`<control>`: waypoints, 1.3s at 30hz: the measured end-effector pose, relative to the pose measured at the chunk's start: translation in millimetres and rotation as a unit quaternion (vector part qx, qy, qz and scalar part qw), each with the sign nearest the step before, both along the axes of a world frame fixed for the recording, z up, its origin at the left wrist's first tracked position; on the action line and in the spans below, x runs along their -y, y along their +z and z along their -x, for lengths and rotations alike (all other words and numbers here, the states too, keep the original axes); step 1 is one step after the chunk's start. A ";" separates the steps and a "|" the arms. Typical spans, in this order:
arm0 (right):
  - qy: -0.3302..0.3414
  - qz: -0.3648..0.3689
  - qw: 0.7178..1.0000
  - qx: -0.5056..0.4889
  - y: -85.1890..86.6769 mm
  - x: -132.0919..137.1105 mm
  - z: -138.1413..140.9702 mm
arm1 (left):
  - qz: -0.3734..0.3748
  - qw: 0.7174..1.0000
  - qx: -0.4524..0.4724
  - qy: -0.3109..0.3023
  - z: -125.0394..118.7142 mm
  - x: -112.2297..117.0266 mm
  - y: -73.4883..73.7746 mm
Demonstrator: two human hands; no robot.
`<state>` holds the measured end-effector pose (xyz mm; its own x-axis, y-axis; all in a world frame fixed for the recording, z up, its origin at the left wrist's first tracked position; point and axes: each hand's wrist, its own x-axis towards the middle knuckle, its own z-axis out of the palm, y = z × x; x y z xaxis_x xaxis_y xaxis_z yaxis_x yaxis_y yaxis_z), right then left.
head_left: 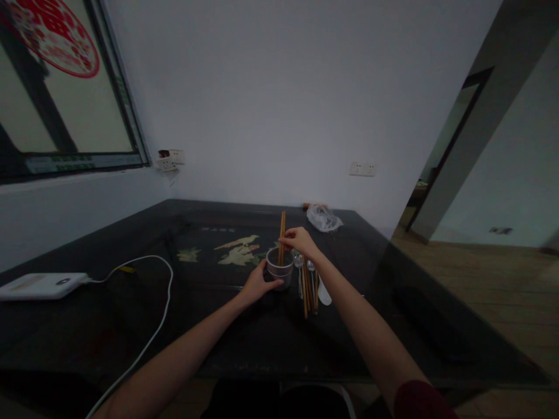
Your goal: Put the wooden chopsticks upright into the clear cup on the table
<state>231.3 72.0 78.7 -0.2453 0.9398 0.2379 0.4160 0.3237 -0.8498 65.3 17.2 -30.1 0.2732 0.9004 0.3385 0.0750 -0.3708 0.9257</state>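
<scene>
A grey cup-shaped holder (280, 270) stands upright on the dark table. My left hand (258, 283) is wrapped round its left and near side, the thumb across the front. My right hand (299, 240) pinches a pair of wooden chopsticks (283, 224), which stand nearly upright with their lower ends inside the holder. Just right of the holder lie several more chopsticks (309, 294), metal spoons (299, 273) and a white spoon (324, 293), partly hidden by my right forearm. Whether the chopstick ends touch the holder's bottom is hidden.
A crumpled clear plastic bag (323, 219) lies at the table's back edge. On the left, a white power bank (46, 286) trails a white cable (169, 285) toward the front edge. A dark long object (430, 320) lies on the right. The wall rises behind the table.
</scene>
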 end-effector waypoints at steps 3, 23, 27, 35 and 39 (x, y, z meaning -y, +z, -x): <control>0.000 0.008 1.000 0.002 1.5 -1.6 0.2 | -0.003 1.000 0.000 0.001 0.1 -0.6 -0.5; 0.004 0.018 0.998 0.052 7.1 -5.3 2.1 | 0.006 1.000 -0.025 0.012 3.5 -5.3 -7.9; 0.010 0.015 0.999 0.048 1.5 -12.1 -0.5 | 0.010 1.000 -0.003 0.002 2.9 -5.7 -8.3; 0.024 -0.009 0.999 0.034 -9.4 -20.5 -3.0 | 0.011 1.000 -0.009 0.013 1.6 -3.1 -3.5; 0.002 -0.017 1.000 0.020 -6.2 -18.9 -3.3 | -0.002 1.000 -0.016 0.021 2.8 -5.1 -6.7</control>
